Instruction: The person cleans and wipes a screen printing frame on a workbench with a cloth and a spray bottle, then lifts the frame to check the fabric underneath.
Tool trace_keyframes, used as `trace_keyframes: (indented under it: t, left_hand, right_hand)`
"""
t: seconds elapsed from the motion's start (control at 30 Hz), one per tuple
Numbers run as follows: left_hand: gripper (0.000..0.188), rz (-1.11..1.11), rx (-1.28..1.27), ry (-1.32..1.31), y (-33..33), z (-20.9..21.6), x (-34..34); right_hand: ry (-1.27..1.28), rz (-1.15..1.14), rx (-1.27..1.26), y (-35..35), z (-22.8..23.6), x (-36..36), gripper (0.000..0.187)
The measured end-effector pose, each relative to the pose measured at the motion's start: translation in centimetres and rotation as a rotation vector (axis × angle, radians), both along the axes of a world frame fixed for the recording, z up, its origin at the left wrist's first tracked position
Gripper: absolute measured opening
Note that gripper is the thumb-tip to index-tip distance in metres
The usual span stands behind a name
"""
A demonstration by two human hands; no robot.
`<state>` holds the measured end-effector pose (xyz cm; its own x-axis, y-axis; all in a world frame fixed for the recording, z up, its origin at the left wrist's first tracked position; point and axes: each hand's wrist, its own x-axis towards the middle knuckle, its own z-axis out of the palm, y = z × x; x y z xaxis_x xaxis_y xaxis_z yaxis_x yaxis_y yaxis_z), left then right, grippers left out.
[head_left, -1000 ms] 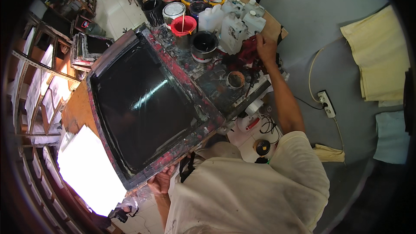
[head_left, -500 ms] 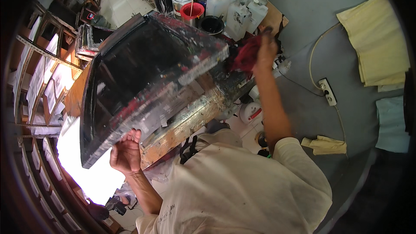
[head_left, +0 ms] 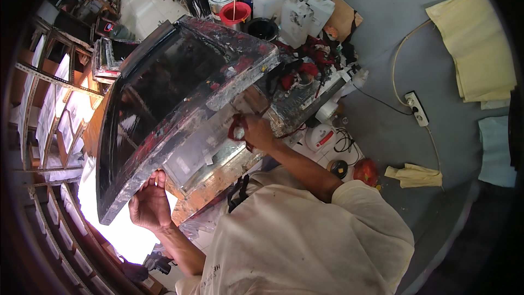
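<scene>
Screen frame is tipped up off the tabletop, hinged on its far side, near edge raised. Left hand has its grip closed around the frame's lower near corner, propping it. Right hand is just under the raised edge, grip closed on a small red-and-white rag or wad, pressed at the exposed bed beneath.

Judging from that: lifting is done, the work under the frame looks mid-way; bed still shows paint smears and stuck bits toward the left grip, so wiping and lowering the frame remain.

Beyond the right grip: white jugs, paint tins and a red cup, cluttered red-stained tools.

Hard to read:
- exactly what the right hand holds, it's mostly covered by the fingers
- bed surface under the mesh, shadowed by the frame
- left-side racks, bent by the lens and blown out by the bright patch below the left grip
- hinge end hidden behind the frame
</scene>
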<state>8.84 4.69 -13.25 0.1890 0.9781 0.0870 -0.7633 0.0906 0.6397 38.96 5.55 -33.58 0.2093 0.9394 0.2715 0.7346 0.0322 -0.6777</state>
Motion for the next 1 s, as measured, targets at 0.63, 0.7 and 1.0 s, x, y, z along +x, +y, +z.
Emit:
trace_keyframes:
  t: [0.63, 0.7, 1.0]
  left_hand:
    - [0.067, 0.234, 0.012, -0.015, 0.8, 2.0, 1.4]
    - [0.066, 0.227, 0.036, -0.045, 0.9, 2.0, 1.6]
    - [0.057, 0.12, 0.104, -0.13, 1.3, 2.3, 2.3]
  right_hand:
    - [-0.262, 0.087, 0.118, 5.6, 0.5, 3.7, 0.034]
    - [-0.329, -0.018, 0.109, 5.6, 1.3, 5.8, 0.036]
    - [-0.105, 0.303, 0.022, 3.8, -2.5, 6.5, 0.015]
